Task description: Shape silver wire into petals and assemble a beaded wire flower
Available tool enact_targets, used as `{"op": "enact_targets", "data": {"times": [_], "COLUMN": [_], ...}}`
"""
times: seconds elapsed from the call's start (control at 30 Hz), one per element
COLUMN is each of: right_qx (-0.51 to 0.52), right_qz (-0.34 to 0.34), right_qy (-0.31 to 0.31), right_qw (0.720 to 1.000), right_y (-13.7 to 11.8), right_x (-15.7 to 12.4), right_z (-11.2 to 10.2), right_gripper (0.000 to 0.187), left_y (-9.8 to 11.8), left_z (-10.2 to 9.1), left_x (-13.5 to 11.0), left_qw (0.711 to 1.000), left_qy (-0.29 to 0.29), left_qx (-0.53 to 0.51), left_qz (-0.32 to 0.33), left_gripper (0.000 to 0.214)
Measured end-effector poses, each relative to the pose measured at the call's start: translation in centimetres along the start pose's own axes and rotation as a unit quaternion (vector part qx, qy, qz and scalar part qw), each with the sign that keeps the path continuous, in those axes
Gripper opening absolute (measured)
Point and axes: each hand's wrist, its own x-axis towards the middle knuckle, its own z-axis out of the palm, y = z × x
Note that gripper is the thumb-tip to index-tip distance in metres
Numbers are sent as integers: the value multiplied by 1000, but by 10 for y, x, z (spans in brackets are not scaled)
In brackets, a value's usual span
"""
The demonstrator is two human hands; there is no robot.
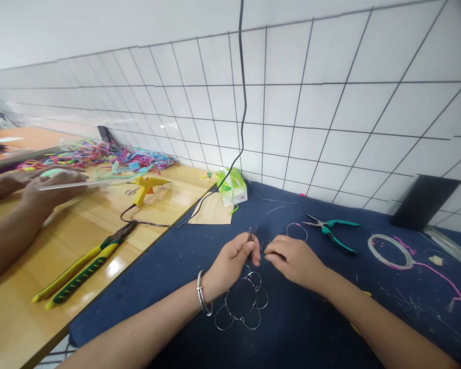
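Note:
My left hand [232,261] is closed in a pinch on a small dark tool or wire end [251,234] that sticks up from my fingers. A metal bangle rings that wrist. My right hand [292,258] is closed too, pinching a thin wire loop [266,245] between the two hands. Under my hands a flower-shaped frame of wire loops [242,307] lies on the dark blue cloth [169,287]. A single wire ring [297,231] rests just beyond my right hand.
Teal-handled pliers [332,231] lie to the right, with a pink-white ring [390,251] farther right. On the wooden table at left sit yellow-handled cutters [80,269], a yellow glue gun [146,187], colourful strips [100,154] and another person's hands [42,189]. A green-white pack [232,185] stands by the tiled wall.

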Motion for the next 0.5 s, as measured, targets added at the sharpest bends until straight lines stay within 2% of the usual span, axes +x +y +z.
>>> {"op": "enact_targets", "data": {"times": [0.1,0.2,0.3,0.5], "right_qx": [121,210,250,270], "right_qz": [57,82,74,104], "right_qy": [33,41,49,86], "right_qw": [991,973,964,953], "right_y": [-9,-17,-20,-16], "right_x": [2,3,2,0], "right_z": [-6,-10,-10,-1], "right_gripper": [14,19,15,12], "left_y": [1,0,-2,-3], "left_z": [0,3,6,10], "left_x": [-2,-4,-5,-7], "left_qw": [995,989,989,989], "left_qy": [-53,-104,-125,-132], "left_qx": [85,106,80,-23], "left_qz": [25,10,-15,-55], "left_gripper": [34,34,33,29]}}
